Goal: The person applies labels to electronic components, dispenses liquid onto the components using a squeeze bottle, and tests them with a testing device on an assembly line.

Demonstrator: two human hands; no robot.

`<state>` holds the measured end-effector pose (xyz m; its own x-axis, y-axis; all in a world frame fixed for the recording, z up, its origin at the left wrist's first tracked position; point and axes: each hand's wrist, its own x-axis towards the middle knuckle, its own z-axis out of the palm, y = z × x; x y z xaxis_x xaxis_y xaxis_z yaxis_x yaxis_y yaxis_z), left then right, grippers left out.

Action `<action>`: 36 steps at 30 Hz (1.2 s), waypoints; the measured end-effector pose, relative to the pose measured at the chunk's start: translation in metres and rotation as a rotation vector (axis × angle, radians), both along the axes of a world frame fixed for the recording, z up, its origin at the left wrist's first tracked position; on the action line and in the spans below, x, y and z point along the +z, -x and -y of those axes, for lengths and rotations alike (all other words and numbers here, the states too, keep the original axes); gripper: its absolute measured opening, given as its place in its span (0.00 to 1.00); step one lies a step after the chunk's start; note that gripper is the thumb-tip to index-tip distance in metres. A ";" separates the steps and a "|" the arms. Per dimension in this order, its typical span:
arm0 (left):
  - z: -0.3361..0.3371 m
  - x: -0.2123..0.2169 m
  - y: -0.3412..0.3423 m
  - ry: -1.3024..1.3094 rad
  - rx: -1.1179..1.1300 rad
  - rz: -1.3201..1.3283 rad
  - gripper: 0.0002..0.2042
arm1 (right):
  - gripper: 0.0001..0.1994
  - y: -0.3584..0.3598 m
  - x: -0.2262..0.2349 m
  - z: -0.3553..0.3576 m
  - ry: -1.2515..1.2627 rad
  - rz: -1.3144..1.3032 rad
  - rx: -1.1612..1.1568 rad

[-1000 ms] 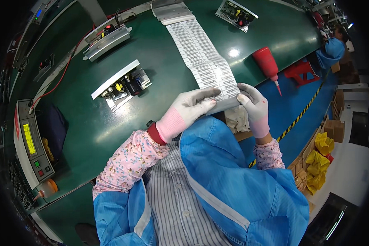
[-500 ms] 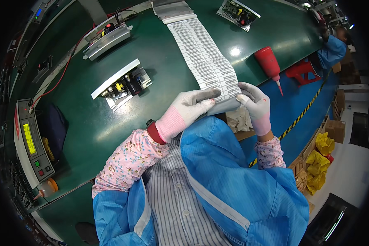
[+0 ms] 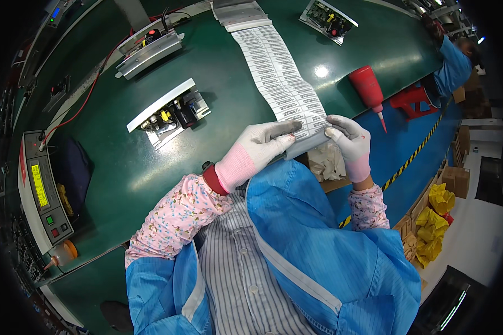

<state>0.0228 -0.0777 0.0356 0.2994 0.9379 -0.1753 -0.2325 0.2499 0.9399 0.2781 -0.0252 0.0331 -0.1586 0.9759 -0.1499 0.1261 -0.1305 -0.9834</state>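
Note:
A long strip of white printed labels (image 3: 276, 72) runs across the green bench toward me, its near end curling down at the bench edge over a grey backing. My left hand (image 3: 259, 146), in a white glove with a pink cuff, pinches the strip's left side near that end. At the right corner my right hand (image 3: 351, 144), gloved the same way, grips the strip between thumb and fingers. To the left of the strip lies a metal-framed circuit unit (image 3: 169, 113) with black and yellow parts.
Two more circuit units, one on a metal bracket (image 3: 151, 56) and one at the far right (image 3: 328, 21), stand on the bench. A red bottle (image 3: 366, 89) lies at the right edge. Left is a meter box (image 3: 43, 192). A person in blue (image 3: 454, 67) sits beyond.
The whole view has shifted slightly. Both hands keep their hold on the label strip, with barely any movement.

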 end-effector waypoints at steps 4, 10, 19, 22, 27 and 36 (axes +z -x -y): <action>0.000 0.001 0.000 0.008 0.000 -0.006 0.20 | 0.13 0.000 0.005 0.004 -0.043 0.187 -0.006; 0.000 -0.005 -0.001 -0.047 0.010 0.007 0.21 | 0.11 -0.006 0.009 0.003 -0.216 0.141 0.054; 0.002 -0.004 0.008 -0.087 -0.012 -0.025 0.26 | 0.13 0.020 0.030 0.003 -0.261 0.240 -0.126; 0.003 -0.008 0.005 -0.048 0.103 0.161 0.26 | 0.17 0.023 0.017 0.007 -0.155 0.268 -0.015; 0.002 -0.007 0.007 0.061 0.152 0.323 0.26 | 0.20 0.027 0.023 0.013 -0.065 0.300 0.010; 0.003 -0.006 0.004 0.110 0.197 0.387 0.27 | 0.19 0.021 0.012 0.016 -0.084 0.095 -0.071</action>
